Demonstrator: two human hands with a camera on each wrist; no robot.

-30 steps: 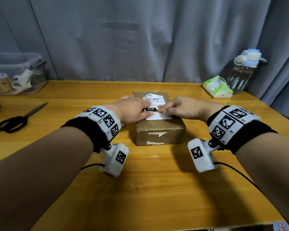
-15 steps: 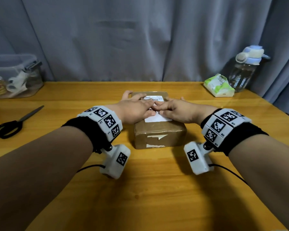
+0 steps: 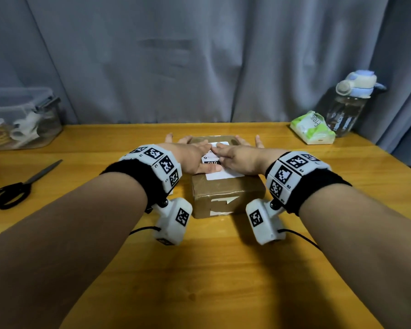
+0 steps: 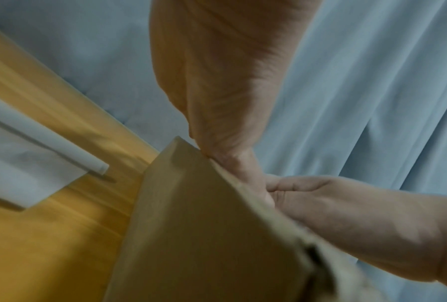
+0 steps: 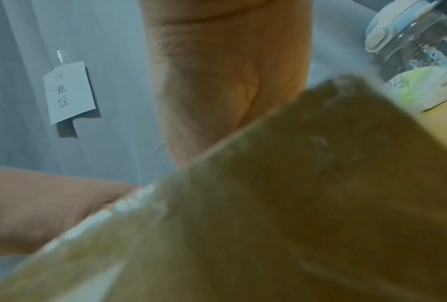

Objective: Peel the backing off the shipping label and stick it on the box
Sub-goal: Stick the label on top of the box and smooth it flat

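A brown cardboard box (image 3: 226, 198) sits in the middle of the wooden table (image 3: 199, 269). A white shipping label (image 3: 220, 173) with black print lies flat on its top. My left hand (image 3: 192, 154) and my right hand (image 3: 235, 154) both lie flat on the label, fingers straight and spread toward the box's far edge, index fingers almost touching. The left wrist view shows the box's side (image 4: 204, 235) with my palm (image 4: 217, 81) pressed on its top edge. In the right wrist view the box (image 5: 268, 204) is blurred and close. A white sheet (image 4: 23, 175) lies on the table left of the box.
Black scissors (image 3: 14, 188) lie at the left. A clear plastic bin (image 3: 22, 119) stands at the back left. A green tissue pack (image 3: 314, 128) and a water bottle (image 3: 351, 103) stand at the back right. A grey curtain (image 3: 199, 55) hangs behind the table.
Both hands have slid forward over the label from its near part toward the box's far edge, and their fingers have spread out flat.
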